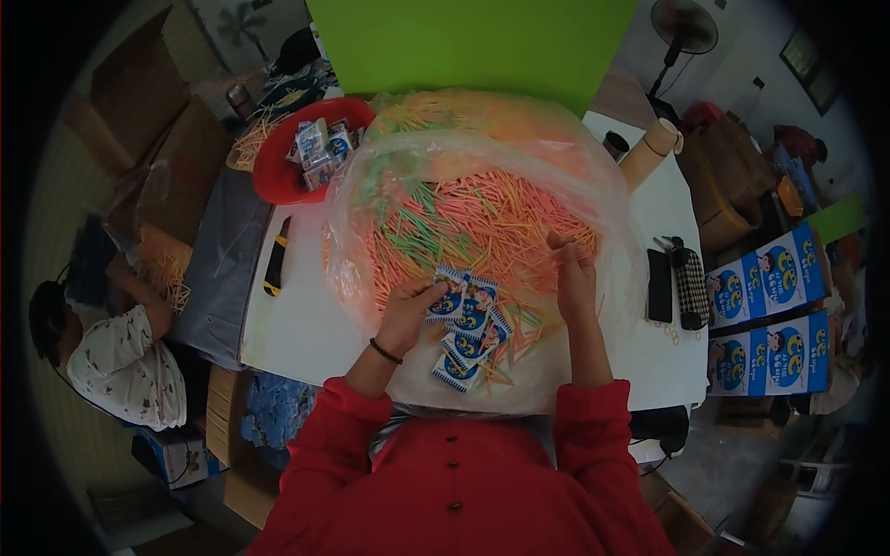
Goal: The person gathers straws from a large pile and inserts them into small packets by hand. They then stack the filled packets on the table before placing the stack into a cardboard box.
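My left hand (408, 310) pinches the edge of a small blue-and-white printed packet (449, 298) between thumb and fingers. More packets (471, 345) of the same kind lie overlapped just below and beside it, on loose sticks. Over the right side of the heap, my right hand (577, 278) has its fingers curled together; whatever is between them is too small to make out. Thin pink, orange, yellow and green sticks (464, 218) fill a large clear plastic bag (348, 269), whose mouth opens toward me.
At the back left, a red basin (269, 171) holds wrapped packets. A yellow-black utility knife (275, 259) lies left; a phone (659, 285), a checkered pouch (689, 287) and a tan bottle (652, 153) are right. Another person (130, 361) sits left. Printed boxes (769, 352) stand right.
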A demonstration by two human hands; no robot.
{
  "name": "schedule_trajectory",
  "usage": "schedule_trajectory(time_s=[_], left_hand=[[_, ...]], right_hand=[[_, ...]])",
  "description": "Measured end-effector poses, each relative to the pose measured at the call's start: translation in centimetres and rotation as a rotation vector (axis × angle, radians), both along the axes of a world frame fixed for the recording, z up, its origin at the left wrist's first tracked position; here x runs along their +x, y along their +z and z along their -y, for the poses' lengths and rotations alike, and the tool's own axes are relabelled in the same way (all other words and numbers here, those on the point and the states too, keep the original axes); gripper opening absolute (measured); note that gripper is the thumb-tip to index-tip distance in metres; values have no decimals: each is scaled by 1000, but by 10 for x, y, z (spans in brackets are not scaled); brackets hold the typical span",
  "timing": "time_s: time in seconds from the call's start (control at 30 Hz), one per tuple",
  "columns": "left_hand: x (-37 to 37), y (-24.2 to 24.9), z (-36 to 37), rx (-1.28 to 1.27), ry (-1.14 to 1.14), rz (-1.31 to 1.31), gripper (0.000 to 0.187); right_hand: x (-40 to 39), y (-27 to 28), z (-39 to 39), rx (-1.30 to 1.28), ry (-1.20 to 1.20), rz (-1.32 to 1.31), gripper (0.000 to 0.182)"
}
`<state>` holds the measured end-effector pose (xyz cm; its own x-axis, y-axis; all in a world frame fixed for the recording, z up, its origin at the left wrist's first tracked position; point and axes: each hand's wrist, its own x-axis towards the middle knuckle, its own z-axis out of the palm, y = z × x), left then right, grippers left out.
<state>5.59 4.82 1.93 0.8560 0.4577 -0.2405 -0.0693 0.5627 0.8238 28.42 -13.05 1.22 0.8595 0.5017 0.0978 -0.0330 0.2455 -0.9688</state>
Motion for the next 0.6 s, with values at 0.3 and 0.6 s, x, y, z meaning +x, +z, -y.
schedule_trajectory(time_s=[0.3,0.6], left_hand=[[3,3,6,165,19,59,14],[-4,8,10,307,1,92,15]], right_hand=[[-88,60,-32,345,386,-267,20],[-105,68,-54,140,513,-223,20]])
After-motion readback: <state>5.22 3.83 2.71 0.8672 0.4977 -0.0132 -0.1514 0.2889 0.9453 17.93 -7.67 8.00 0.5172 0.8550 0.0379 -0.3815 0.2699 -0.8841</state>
